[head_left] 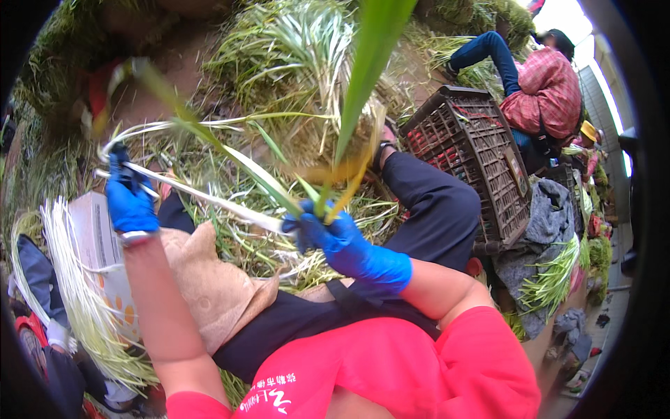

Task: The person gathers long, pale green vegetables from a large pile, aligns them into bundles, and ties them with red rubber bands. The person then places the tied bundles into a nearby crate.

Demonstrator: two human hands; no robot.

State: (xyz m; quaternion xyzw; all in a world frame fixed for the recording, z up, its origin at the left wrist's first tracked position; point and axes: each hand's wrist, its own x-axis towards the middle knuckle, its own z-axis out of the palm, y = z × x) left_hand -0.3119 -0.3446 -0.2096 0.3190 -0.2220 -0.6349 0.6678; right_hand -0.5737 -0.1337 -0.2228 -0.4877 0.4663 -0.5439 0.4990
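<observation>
My left hand [131, 196], in a blue glove, is raised at the left and pinches a thin white stem strand that loops over its fingertips. Also gloved in blue, my right hand [340, 243] grips a leek-like plant where its white stalk [209, 200] meets the green leaves. That stalk stretches between both hands. One broad green leaf [366, 68] rises close to the camera, and a yellowed leaf [358, 183] beside it is blurred. Beyond my hands lies a heap of similar long-leaved plants [314, 57]. Loose leaves and stem scraps [246, 230] cover the ground between my legs.
A brown plastic crate [471, 157] stands by my knee at the right, with a grey cloth [547, 220] and a green bunch [552, 275] nearby. At the left, long pale stalks [84, 283] lie against a white box [94, 225]. A seated person [547, 94] is beyond the crate.
</observation>
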